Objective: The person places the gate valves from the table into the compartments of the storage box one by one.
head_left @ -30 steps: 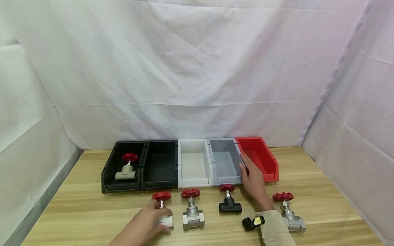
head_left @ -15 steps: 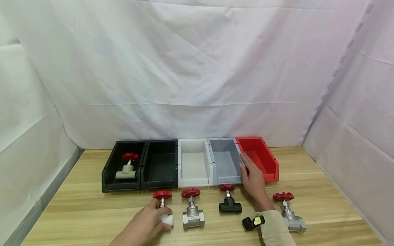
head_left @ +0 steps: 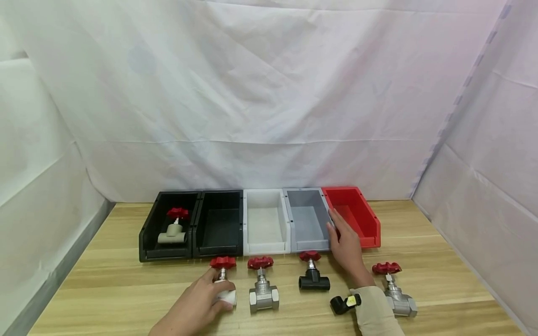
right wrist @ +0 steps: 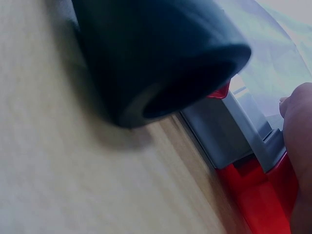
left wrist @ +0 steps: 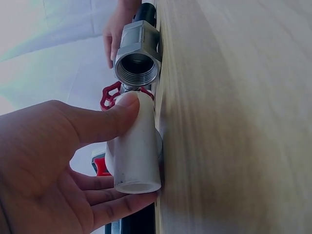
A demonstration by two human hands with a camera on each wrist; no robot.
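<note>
In the head view my left hand grips a white plastic valve with a red handwheel. The left wrist view has my thumb on the side of the valve's white pipe body and my fingers round its other side, close to the wood. Right of it lies a steel valve with a dark red handwheel. My right hand rests with fairly straight fingers on the edge between the grey bin and the red bin. A black tee valve lies just left of that wrist.
Further left in the row stand a white bin, a black bin and another black bin with a beige valve inside. A black elbow fitting and a second steel valve lie near the right sleeve.
The white valve in my left hand has shifted slightly away from me and to the right, toward the bins. My right hand has stayed in place.
</note>
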